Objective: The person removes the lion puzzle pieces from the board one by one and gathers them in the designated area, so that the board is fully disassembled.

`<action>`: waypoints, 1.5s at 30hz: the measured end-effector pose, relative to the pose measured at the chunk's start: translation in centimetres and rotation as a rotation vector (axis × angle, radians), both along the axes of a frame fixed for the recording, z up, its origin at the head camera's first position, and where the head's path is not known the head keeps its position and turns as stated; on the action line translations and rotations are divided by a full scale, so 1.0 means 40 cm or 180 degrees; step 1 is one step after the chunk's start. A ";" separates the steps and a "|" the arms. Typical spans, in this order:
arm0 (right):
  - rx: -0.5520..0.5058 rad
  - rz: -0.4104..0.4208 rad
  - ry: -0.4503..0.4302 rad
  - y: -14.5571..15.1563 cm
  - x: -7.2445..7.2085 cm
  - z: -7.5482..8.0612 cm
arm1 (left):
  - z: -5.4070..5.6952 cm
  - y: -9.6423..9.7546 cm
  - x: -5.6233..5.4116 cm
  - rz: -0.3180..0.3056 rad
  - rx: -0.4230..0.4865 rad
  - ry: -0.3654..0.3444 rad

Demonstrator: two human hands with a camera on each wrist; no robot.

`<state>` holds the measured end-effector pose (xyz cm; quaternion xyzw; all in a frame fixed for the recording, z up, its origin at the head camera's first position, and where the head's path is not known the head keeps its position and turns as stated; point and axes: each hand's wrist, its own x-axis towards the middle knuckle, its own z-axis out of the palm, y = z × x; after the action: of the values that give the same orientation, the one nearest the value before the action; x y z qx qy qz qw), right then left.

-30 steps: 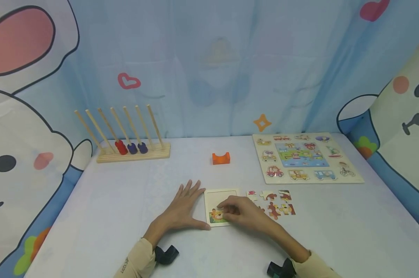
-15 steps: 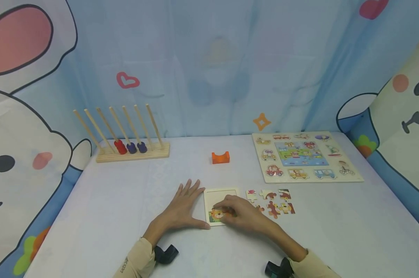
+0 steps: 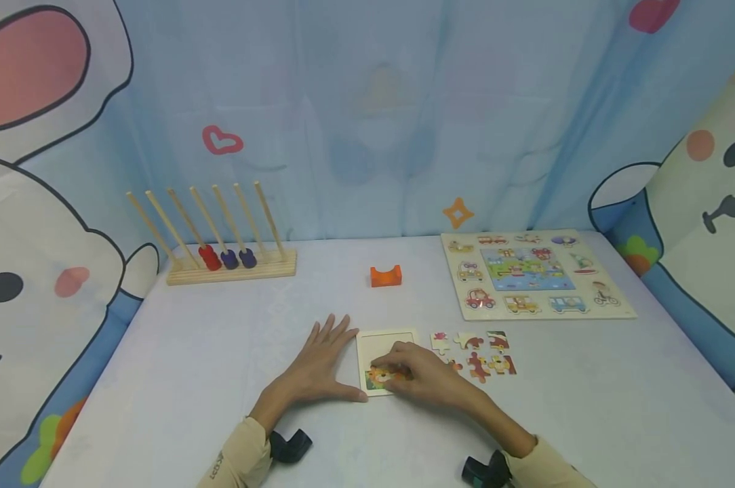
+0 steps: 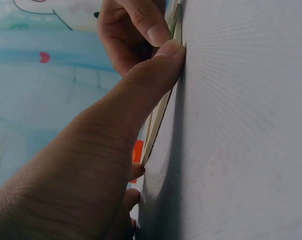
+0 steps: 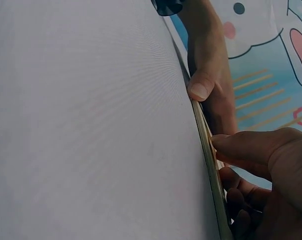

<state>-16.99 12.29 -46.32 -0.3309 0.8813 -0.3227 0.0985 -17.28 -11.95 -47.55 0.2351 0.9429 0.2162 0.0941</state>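
Note:
A small wooden puzzle board (image 3: pixel 386 337) with a raised rim lies at the middle of the table. Along its lower edge sits a lion picture piece (image 3: pixel 378 377). My left hand (image 3: pixel 320 369) is spread beside the board, its thumb and forefinger touching the left side. Over the board's lower right, my right hand (image 3: pixel 425 373) has curled fingers and pinches a puzzle piece (image 3: pixel 399 375), mostly hidden beneath them. In the right wrist view, the thumb (image 5: pixel 240 145) and fingers rest at the board surface. Several loose puzzle pieces (image 3: pixel 479 366) lie right of the board.
A wooden peg rack (image 3: pixel 233 272) with red and purple beads stands at the back left. An orange block (image 3: pixel 386 276) sits behind the board. At the back right lies a large picture puzzle board (image 3: pixel 529 303). A blue curtain (image 3: pixel 355 190) hangs behind the table.
My right hand has moved slightly left and down over the board, with the piece under its fingers. The left hand stays at the board's left side. The head view has shifted slightly.

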 end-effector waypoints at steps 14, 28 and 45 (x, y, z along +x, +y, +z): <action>-0.0159 0.0013 -0.0125 0.001 -0.002 -0.001 | 0.003 -0.003 0.002 0.0001 0.0016 0.0033; -0.0235 -0.0049 -0.0104 0.001 0.003 -0.001 | 0.001 0.001 0.000 0.0021 -0.0039 0.0026; -0.0688 -0.0156 -0.0338 0.011 -0.001 -0.012 | -0.001 0.001 0.000 0.0020 -0.0029 0.0010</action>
<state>-17.04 12.72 -46.78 -0.3004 0.8427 -0.4352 0.1009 -17.28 -11.91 -47.60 0.2320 0.9448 0.2119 0.0929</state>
